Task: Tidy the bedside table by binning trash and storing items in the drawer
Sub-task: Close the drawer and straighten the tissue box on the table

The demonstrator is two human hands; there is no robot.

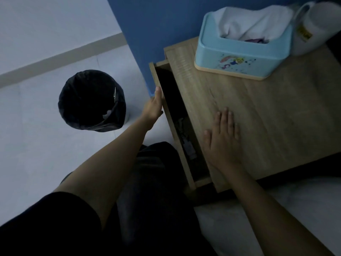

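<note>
The wooden bedside table (pixel 273 115) stands to my right, its drawer (pixel 158 78) pulled partly out towards the left. Dark items (pixel 186 141) lie inside the narrow drawer opening; I cannot make them out. My left hand (pixel 154 106) rests flat against the outside of the drawer front, fingers together, holding nothing. My right hand (pixel 223 137) lies palm down on the table top near its front edge, fingers spread. A round bin (pixel 91 100) lined with a black bag stands on the floor to the left, with a few scraps inside.
A light blue tissue box (pixel 239 54) with white tissue sits at the back of the table top, a white object (pixel 313 26) behind it. A blue wall panel (pixel 158 30) rises behind the table. Bedding (pixel 276 218) lies at lower right. My dark-clad knees are below.
</note>
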